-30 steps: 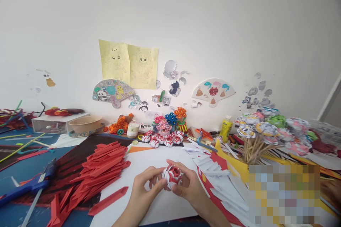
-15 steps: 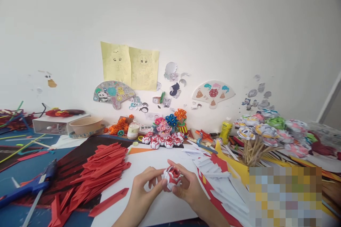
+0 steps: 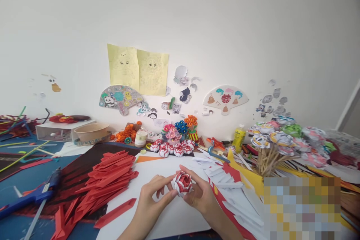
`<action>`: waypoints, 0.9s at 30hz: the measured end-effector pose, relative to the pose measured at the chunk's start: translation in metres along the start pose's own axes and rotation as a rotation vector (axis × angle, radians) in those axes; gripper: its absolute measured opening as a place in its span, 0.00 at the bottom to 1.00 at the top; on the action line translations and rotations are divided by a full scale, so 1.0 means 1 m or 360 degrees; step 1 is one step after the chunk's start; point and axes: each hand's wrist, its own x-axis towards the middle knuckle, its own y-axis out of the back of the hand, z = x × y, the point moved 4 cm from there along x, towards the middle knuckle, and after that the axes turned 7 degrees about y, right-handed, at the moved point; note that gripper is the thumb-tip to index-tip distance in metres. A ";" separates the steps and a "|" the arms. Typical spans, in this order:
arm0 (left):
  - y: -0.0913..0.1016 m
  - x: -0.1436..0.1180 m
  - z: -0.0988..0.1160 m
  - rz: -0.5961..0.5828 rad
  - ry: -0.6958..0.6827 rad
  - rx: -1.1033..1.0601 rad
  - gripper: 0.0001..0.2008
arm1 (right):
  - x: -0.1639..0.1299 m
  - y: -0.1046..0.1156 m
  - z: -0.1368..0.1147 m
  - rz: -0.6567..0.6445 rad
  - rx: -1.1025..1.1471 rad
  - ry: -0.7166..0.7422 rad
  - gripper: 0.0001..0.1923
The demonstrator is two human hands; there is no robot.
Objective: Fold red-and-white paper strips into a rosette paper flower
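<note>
Head view: left hand (image 3: 150, 200) and right hand (image 3: 200, 195) both in closed grip on red-and-white paper flower (image 3: 182, 183), held above white sheet (image 3: 157, 170) on desk. Folded red strips (image 3: 108, 180) at 9 o'clock; white strips (image 3: 227, 183) at 3 o'clock.

Both forearms are bare, no sleeves; left hand (image 3: 150, 200) and right hand (image 3: 200, 194) ungloved.

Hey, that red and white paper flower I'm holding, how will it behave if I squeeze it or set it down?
The paper flower is folded paper strips, so it is probably very light and would crush under a hard squeeze. Both the left hand and right hand pinch it with fingertips only. Its rounded shape might roll on the white sheet.
</note>
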 end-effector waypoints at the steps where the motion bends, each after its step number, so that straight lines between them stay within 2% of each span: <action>1: 0.000 0.000 0.000 -0.0007 0.0007 -0.0001 0.17 | 0.000 0.000 0.000 -0.0005 -0.0015 0.0026 0.37; 9: -0.001 -0.001 0.001 -0.0037 0.0063 -0.0027 0.18 | -0.001 0.002 0.005 0.0038 0.0036 -0.0043 0.42; 12: 0.000 0.000 0.003 -0.0049 0.0072 -0.0041 0.18 | -0.001 0.000 0.000 0.0051 0.0069 -0.0021 0.41; 18: 0.001 0.000 0.008 -0.0033 0.0047 -0.0088 0.21 | 0.000 -0.003 0.001 -0.0063 0.0160 0.0024 0.41; 27: -0.002 0.000 0.012 -0.0172 0.0045 -0.0224 0.24 | 0.000 0.000 0.001 -0.0060 0.0110 0.0050 0.38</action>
